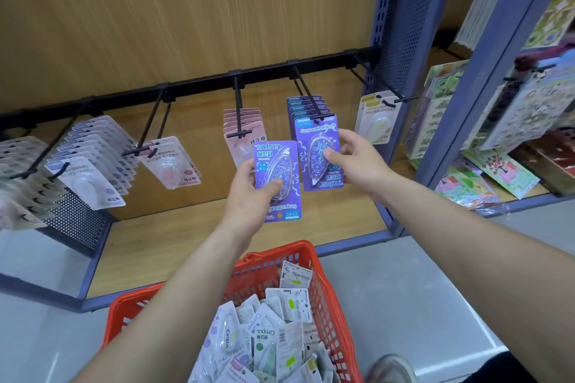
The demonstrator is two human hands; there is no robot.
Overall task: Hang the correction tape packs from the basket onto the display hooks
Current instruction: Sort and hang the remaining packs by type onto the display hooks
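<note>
Purple card-backed pack (277,180) gripped upside down by the left hand (252,193), right hand (354,158) pinching a second pack (320,152) at the hook (306,93) tip; judged light, card stiff, blister slick, so hold the card edges, keeping the hang-hole clear.

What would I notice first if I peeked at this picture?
Two bright purple things in the middle: the left hand holds an upside-down pack, and the right hand pinches a second pack at the front of the purple row on its hook. Below, a red basket brims with more packs.
</note>
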